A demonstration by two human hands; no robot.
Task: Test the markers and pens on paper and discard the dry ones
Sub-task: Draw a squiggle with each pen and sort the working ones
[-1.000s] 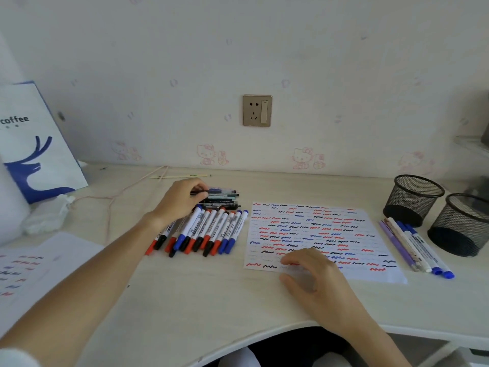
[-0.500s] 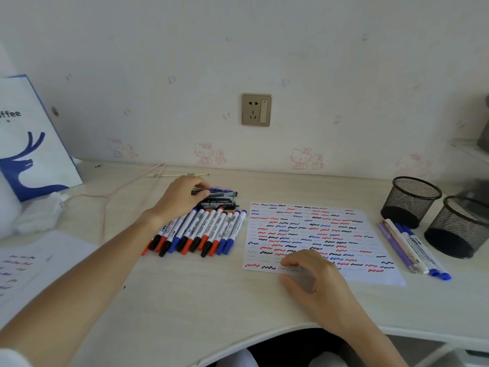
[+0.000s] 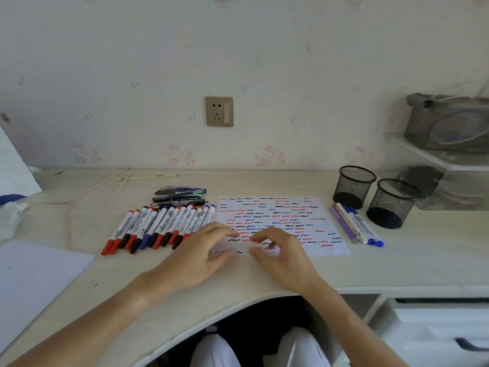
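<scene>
Both hands over near edge of paper [image 3: 277, 221], fingers curled – whether they hold anything, cannot tell. Marker row [image 3: 161, 229] at ten o'clock of left hand [image 3: 203, 250], shafts running near-far – left hand nearer than right hand [image 3: 280, 252].

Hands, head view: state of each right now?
Left hand: fingers curled over the squiggle-covered white paper sheet; holding anything cannot be told.
Right hand: same, curled over the sheet; grip cannot be told.
</scene>
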